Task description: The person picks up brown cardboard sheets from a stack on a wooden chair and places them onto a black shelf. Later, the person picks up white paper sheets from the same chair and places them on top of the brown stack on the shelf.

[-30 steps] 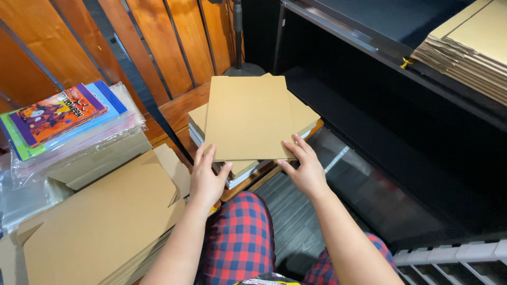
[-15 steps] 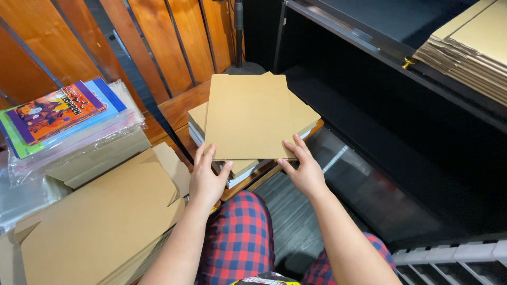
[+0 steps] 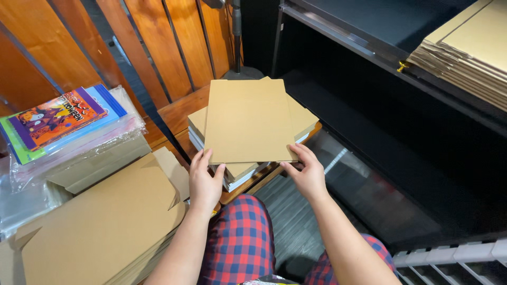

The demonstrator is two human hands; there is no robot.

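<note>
A flat brown cardboard sheet [image 3: 248, 119] lies on top of a stack of similar sheets and white-edged items [image 3: 237, 171] on a low wooden stool [image 3: 177, 113]. My left hand [image 3: 205, 182] grips the sheet's near left corner. My right hand [image 3: 305, 174] grips its near right corner, thumb on top. Both forearms reach forward over my knees in red and blue plaid trousers [image 3: 240, 237].
A pile of flattened cardboard boxes [image 3: 100, 227] lies at the lower left. Colourful booklets in clear plastic [image 3: 55, 119] rest on a box at the left. More stacked cardboard [image 3: 467, 50] sits on a black shelf at the upper right. Wooden slats [image 3: 174, 37] stand behind.
The cardboard sheet has shifted slightly on the stack. Both hands stay at its near corners.
</note>
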